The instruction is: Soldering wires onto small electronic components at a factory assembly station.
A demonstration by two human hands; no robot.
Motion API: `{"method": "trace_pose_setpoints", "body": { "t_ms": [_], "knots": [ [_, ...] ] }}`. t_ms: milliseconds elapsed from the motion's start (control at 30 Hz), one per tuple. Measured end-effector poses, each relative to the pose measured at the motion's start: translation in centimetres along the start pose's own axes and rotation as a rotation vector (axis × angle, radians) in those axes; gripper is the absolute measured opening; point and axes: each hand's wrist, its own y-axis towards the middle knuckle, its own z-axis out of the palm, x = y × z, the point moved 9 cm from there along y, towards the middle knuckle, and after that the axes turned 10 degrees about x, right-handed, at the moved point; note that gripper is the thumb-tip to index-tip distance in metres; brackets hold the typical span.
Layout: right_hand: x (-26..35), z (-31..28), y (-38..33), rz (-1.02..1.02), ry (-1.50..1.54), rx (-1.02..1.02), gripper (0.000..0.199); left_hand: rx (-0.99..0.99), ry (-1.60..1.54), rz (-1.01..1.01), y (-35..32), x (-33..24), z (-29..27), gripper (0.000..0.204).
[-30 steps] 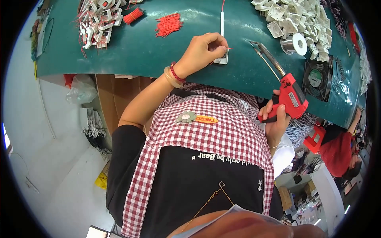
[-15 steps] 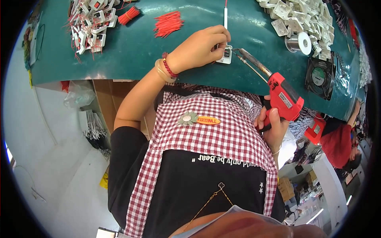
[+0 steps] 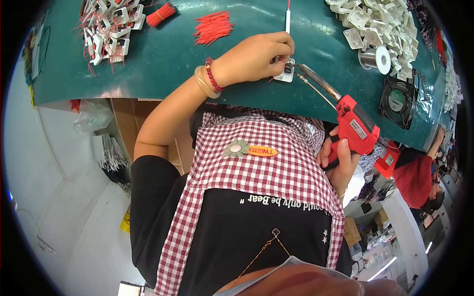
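At the table (image 3: 163, 69), left hand (image 3: 261, 55) pinched over white casing (image 3: 284, 77), right hand (image 3: 341, 159) clenched round soldering gun (image 3: 356, 126)

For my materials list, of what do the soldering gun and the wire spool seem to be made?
Soldering gun: the red body looks like satin plastic, with moulded curves; the barrel is probably metal, dull and darkened. Wire spool: the flange is perhaps plastic, smooth and evenly white; the wound wire looks metallic, silvery and shiny.

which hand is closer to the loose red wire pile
Left. The left hand is over the small white part, right of and below the loose red wire pile; the right hand grips the red soldering gun, much farther right and lower.
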Motion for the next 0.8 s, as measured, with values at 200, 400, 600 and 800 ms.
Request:
{"method": "trace_pose_setpoints", "body": {
  "t_ms": [200,400,600,800],
  "knots": [
    [-0.4,-0.2,-0.2,0.009,0.028,-0.032,0.024,0.026,0.007,-0.013,0.3,0.1,0.0,0.008],
    [0.5,0.5,-0.2,0.022,0.002,-0.039,0.027,0.018,-0.002,0.011,0.2,0.2,0.0,0.007],
    [0.2,0.3,-0.2,0.027,-0.015,-0.025,0.028,0.03,-0.002,0.001,0.2,0.2,0.1,0.007],
    [0.3,0.1,-0.3,0.042,-0.039,-0.048,0.027,0.017,0.007,0.02,0.3,0.2,0.0,0.008]
  ]
}}
